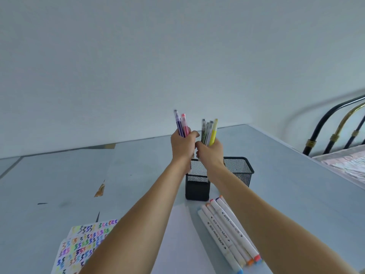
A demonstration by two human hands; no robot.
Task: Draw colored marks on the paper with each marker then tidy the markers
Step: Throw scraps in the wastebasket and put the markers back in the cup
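Pointing upright: markers (182, 125), gripped

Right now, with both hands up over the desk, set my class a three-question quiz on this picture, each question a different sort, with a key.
1. True or false: the left hand grips a purple and a pink marker.
2. Multiple choice: the white markers lie (A) inside a mesh holder, (B) on the table to the right of the blank paper, (C) on the sheet of coloured squiggles.
3. Fill in: the right hand holds a bunch of markers, one of them bright ______.

Key: 1 true; 2 B; 3 yellow.
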